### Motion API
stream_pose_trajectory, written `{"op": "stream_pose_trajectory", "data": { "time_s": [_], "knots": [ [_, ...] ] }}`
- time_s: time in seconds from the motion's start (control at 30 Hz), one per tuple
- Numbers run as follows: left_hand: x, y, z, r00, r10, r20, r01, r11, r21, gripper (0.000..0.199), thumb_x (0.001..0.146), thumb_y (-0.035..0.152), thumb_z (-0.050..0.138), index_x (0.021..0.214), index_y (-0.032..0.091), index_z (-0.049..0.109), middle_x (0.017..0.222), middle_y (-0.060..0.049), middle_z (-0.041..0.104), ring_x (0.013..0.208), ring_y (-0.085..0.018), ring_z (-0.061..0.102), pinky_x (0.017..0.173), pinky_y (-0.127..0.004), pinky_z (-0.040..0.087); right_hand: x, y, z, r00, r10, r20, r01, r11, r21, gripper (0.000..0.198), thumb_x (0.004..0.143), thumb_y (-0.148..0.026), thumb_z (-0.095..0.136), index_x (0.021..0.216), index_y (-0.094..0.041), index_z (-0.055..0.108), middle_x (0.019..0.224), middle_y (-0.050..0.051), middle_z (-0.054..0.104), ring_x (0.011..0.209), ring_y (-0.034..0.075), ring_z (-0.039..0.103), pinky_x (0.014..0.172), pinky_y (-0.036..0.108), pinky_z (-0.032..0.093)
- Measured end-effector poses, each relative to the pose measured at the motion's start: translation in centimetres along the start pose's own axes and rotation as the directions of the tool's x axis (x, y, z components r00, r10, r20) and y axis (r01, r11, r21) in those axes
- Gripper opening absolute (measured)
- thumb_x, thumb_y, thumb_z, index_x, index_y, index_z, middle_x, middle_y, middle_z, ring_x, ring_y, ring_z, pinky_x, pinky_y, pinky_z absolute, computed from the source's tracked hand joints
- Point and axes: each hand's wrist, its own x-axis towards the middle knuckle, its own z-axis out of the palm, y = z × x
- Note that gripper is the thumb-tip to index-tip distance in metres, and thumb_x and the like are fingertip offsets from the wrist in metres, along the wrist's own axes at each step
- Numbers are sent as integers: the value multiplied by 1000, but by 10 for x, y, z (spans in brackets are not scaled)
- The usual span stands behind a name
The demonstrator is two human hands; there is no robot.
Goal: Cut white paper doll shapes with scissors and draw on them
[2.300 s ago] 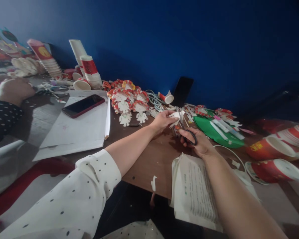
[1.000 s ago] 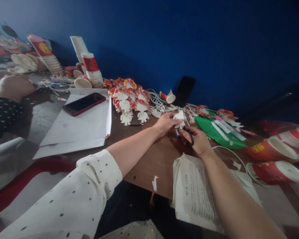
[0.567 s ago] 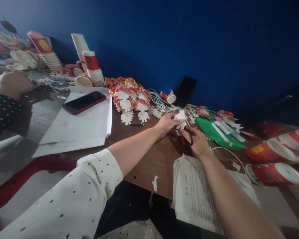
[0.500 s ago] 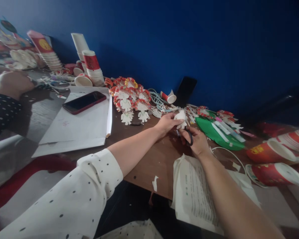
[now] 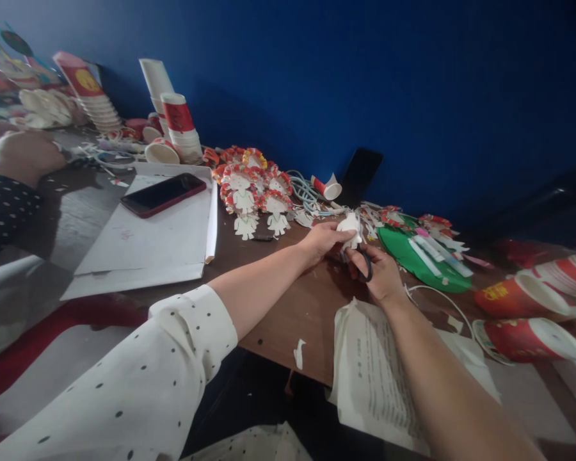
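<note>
Above the brown table (image 5: 278, 314), my left hand (image 5: 324, 240) pinches a small white paper cutout (image 5: 349, 224) shaped like a figure. My right hand (image 5: 378, 272) is closed around black-handled scissors (image 5: 366, 266), just below the cutout. The blades are mostly hidden by my fingers and the paper, so I cannot see whether they touch it. Left of my hands lies a cluster of finished-looking paper dolls (image 5: 254, 189) with white bodies and red curled edges. On the right, a green round sheet (image 5: 425, 272) carries several markers (image 5: 434, 246).
A phone (image 5: 163, 195) lies on a white folder (image 5: 139, 250) at left; another phone (image 5: 362, 173) leans on the blue wall. Stacked paper cups (image 5: 180, 128) and tipped cups (image 5: 523, 296) flank the work area. A printed paper bag (image 5: 369, 365) lies under my right forearm. Another person's hand (image 5: 26, 150) rests far left.
Very little differs. The view has shifted slightly; both hands keep their hold on the cutout and the scissors in nearly the same place.
</note>
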Motion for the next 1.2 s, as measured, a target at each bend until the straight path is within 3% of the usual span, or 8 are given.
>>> {"op": "stream_pose_trajectory", "data": {
  "time_s": [0.33, 0.63, 0.93, 1.2],
  "knots": [
    [-7, 5, 4, 999, -32, -1, 32, 998, -54, 3, 81, 11, 63, 82, 10, 60, 64, -1, 62, 52, -8, 56, 58, -24, 44, 1, 0, 2, 999, 31, -9, -31, 999, 24, 41, 66, -56, 77, 73, -18, 65, 50, -3, 56, 43, 10, 45, 44, 25, 34],
    [-3, 3, 2, 999, -41, 6, 41, 999, -10, 19, 74, 18, 76, 80, 10, 60, 62, 0, 62, 49, -7, 53, 57, -24, 44, 2, 6, 0, 999, 33, -20, -32, 998, 55, 40, 63, -54, 80, 77, -19, 67, 52, -4, 57, 43, 10, 47, 44, 24, 35],
    [1, 1, 0, 1000, -23, -2, 23, 1000, 14, 10, 78, 13, 70, 79, 9, 61, 59, 0, 61, 50, -8, 54, 58, -23, 43, 2, 5, 1, 999, 34, -30, -32, 998, 50, 41, 63, -57, 79, 70, -19, 62, 49, -4, 55, 42, 10, 45, 41, 24, 31],
    [4, -1, -4, 999, 14, -30, -13, 1000, 22, 9, 80, 18, 68, 80, 12, 61, 60, 0, 61, 51, -9, 54, 58, -24, 44, -1, 3, -1, 998, 56, 25, -56, 998, 18, 41, 67, -57, 77, 80, -19, 67, 57, -1, 62, 46, 12, 52, 42, 24, 36]
  ]
}}
